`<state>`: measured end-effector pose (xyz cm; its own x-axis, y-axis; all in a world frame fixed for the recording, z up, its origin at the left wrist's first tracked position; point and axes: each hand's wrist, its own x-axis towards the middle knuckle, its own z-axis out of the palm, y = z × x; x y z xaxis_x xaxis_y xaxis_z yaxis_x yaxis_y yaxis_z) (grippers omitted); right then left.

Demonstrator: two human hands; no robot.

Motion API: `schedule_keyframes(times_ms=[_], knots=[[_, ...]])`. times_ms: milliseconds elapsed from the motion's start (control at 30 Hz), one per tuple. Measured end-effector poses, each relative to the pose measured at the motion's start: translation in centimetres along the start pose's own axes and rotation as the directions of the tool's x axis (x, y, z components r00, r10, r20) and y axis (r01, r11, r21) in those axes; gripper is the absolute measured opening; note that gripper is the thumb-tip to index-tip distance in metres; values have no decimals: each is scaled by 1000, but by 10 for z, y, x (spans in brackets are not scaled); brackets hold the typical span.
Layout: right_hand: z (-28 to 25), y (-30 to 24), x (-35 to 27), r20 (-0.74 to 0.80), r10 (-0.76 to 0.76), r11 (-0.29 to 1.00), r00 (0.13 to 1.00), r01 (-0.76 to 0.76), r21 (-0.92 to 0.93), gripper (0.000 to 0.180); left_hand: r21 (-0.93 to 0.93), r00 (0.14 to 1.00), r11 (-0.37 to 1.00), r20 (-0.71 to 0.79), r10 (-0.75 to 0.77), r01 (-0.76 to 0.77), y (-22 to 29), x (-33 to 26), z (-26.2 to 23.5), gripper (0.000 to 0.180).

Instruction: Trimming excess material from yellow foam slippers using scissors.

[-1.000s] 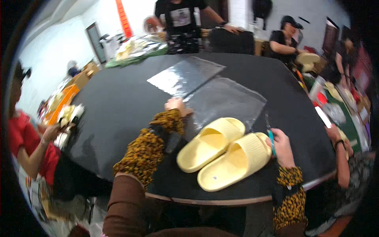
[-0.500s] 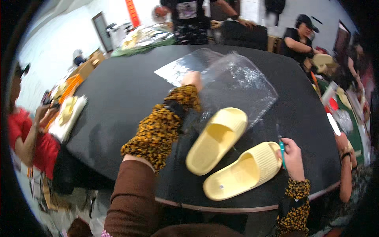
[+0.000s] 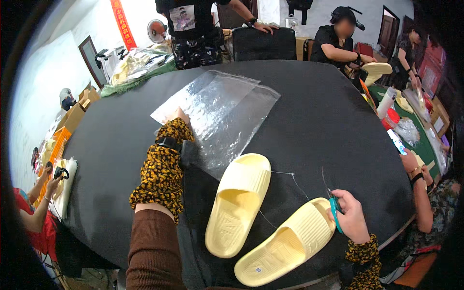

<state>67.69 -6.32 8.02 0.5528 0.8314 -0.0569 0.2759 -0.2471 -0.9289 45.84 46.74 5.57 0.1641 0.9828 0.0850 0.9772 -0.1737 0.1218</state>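
Observation:
My left hand [image 3: 178, 116] reaches forward with its fingers closed on the left edge of the clear plastic bags [image 3: 224, 113], which overlap flat on the table; its fingertips are partly hidden. Teal-handled scissors [image 3: 335, 213] are in my right hand [image 3: 352, 220], their thin blades pointing away from me. A pale yellow slide slipper [image 3: 238, 205] lies sole down in front of me. Beside it, the other slipper [image 3: 290, 249] is angled, its toe close to my right hand. Thin thread [image 3: 300, 185] trails between and beyond the two slippers.
The black table [image 3: 328, 116] has a curved edge. A black chair [image 3: 264, 43] and a standing person are across it. A seated person at the far right handles a yellow slipper [image 3: 377, 70]. At the right edge, another person's hand [image 3: 410, 161] holds a phone. White bags [image 3: 67, 186] lie at the left edge.
The view has shifted. My left hand has drawn the plastic bags leftward, away from the slippers. My right hand still holds the scissors by the right slipper's toe.

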Motion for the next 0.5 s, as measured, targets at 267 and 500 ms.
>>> schedule_keyframes(times_ms=[267,500], knots=[[-7,11,4,4,74,996,997,-74,54,44,22,983,984,-52,-178,179,-37,4,-9,73],[-11,19,0,-14,77,992,997,-75,102,42,30,990,994,-103,-97,101,-47,13,-2,61]])
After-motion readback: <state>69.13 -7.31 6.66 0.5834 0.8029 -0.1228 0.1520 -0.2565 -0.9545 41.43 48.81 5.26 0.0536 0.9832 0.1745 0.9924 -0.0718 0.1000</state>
